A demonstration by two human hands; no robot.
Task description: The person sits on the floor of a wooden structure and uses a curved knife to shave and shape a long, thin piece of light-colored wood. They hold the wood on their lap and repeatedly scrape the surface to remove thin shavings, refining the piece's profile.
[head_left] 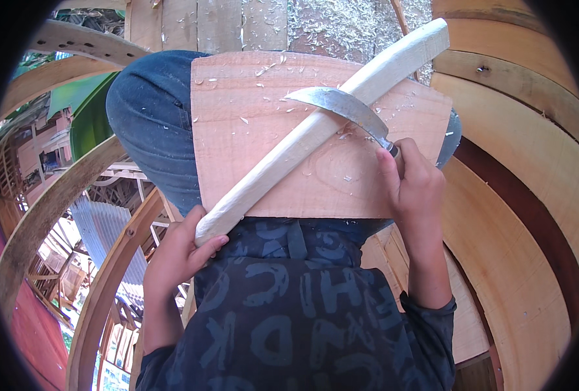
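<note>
A long pale wooden stick (pixel 283 153), squared and whittled, slants across a flat reddish board (pixel 250 124) on my lap. My left hand (pixel 184 251) is closed round the stick's near end, with the thumb laid along it. In my right hand (pixel 416 179) is the dark handle of a sickle (pixel 348 107). Its curved metal blade crosses over the middle of the stick, the tip pointing left. Whether the edge touches the wood I cannot tell. Small curled shavings lie on the board around the stick.
My bent legs in jeans (pixel 152 117) support the board. Curved planks (pixel 511 215) rise on the right, and curved wooden ribs (pixel 48 221) stand on the left, with gaps looking down past a corrugated sheet (pixel 110 238). Shavings (pixel 335 26) cover the floor ahead.
</note>
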